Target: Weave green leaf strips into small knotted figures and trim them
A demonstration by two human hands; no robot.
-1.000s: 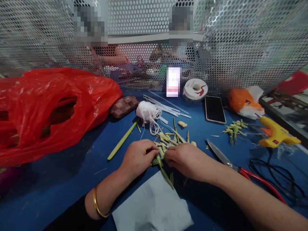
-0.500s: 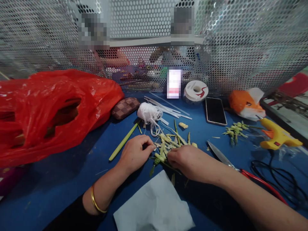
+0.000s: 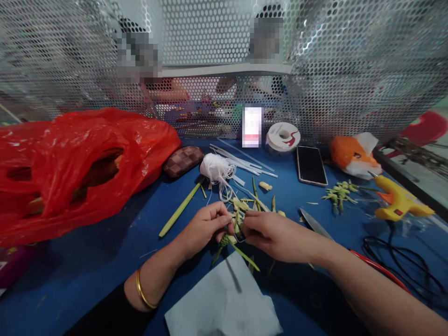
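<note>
My left hand [image 3: 210, 226], with a gold bangle on its wrist, pinches a small green woven leaf piece [image 3: 224, 241]. A long leaf strip [image 3: 247, 258] hangs from this piece over a pale paper sheet [image 3: 224, 298]. My right hand [image 3: 266, 233] is closed beside it, fingertips pressed together. A thin white thread curves between the two hands and runs to the right fingers, which partly hide it. Behind the hands lie cut yellow-green leaf scraps [image 3: 241, 204]. Farther back sits a loose ball of white string [image 3: 217, 168].
A green stalk [image 3: 181, 208] and a red plastic bag [image 3: 140, 172] are on the left. On the right lie red-handled scissors [image 3: 317, 225], a yellow glue gun [image 3: 401, 199] with its cord, and a black-screened phone [image 3: 311, 165]. A perforated metal screen [image 3: 206, 37] stands behind.
My left hand has moved slightly right and taken hold of the woven leaf piece, which has turned. My right fingers have drawn together near it. The camera view has tilted slightly.
</note>
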